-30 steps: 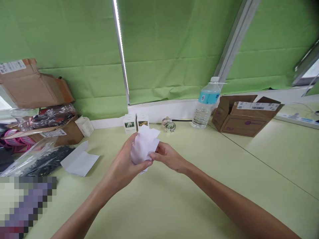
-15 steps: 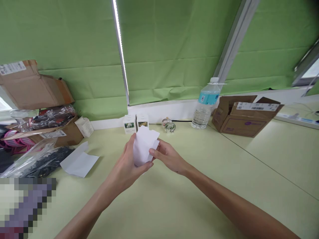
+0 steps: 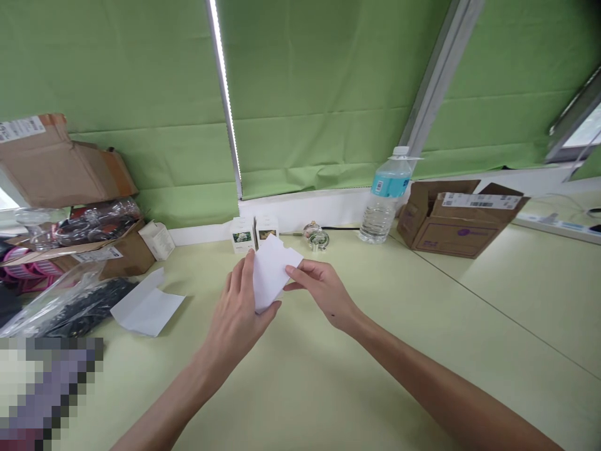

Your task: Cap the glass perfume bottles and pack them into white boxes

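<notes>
Left hand (image 3: 235, 307) clasping white card (image 3: 271, 272) at lower end; right hand (image 3: 323, 293) pinching its right edge. Card between hands, tilted, long axis running away from me, left hand nearer. Two small boxes (image 3: 243, 237) just beyond fingers, on bench (image 3: 375, 351)

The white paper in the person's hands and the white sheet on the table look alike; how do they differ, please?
The white paper is held between the left hand and right hand, while the white sheet lies on the green table. The white paper looks compact; the white sheet spreads wider, with a raised flap. Both are plain white.
</notes>
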A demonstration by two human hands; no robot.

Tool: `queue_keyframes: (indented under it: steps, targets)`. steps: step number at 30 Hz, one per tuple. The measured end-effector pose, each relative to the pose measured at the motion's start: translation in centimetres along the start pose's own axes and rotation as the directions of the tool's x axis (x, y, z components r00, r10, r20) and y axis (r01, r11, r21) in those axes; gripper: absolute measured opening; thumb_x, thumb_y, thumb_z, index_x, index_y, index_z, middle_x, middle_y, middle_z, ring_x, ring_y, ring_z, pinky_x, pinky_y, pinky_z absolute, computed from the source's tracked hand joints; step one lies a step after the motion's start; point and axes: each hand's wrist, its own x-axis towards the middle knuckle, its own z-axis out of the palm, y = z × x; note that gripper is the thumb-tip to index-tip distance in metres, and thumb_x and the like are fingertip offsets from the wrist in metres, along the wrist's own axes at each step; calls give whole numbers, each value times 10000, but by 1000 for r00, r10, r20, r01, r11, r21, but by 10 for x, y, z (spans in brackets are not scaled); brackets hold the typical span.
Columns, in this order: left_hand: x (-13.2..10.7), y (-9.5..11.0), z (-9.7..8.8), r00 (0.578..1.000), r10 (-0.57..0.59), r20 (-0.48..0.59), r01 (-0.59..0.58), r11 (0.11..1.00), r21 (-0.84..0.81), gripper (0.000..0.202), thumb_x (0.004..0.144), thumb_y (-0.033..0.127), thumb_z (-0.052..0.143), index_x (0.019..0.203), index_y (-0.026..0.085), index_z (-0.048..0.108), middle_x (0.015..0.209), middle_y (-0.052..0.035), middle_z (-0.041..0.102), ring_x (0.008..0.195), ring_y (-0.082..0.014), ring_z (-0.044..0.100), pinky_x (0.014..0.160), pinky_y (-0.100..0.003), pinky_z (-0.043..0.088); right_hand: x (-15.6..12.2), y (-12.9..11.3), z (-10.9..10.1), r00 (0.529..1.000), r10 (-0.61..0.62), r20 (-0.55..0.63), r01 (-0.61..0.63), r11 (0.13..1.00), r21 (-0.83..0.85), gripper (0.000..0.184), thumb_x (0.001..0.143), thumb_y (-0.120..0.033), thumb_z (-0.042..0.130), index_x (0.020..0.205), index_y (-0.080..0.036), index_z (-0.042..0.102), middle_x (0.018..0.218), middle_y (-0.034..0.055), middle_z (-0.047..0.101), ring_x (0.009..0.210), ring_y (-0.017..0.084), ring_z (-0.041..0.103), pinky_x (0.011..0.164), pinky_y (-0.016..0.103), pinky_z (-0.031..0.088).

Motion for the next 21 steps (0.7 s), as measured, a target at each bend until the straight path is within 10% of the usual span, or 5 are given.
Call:
queue_keyframes:
  steps: [14, 21]
  targets:
    - [0, -1, 4, 985, 139, -102, -110, 964, 244, 779, 840, 324, 559, 1461, 164, 118, 1391, -138, 410, 1210, -292, 440, 944, -420, 424, -1, -3, -1, 999, 33, 7, -33, 999, 2, 293, 799, -414, 636, 808, -136, 730, 863, 64, 695, 905, 206, 614, 927, 397, 467]
    - [2, -3, 4, 982, 49, -180, -25, 991, 133, 818, 811, 407, 594, 1455, 187, 139, 1354, -145, 447, 1178, -305, 478, 878, -415, 476, -4, -5, 5, 999, 28, -23, -26, 995, 93, 563, 776, -401, 669, 1287, -278, 467, 1118, 63, 621, 894, 214, 651, 719, 395, 594]
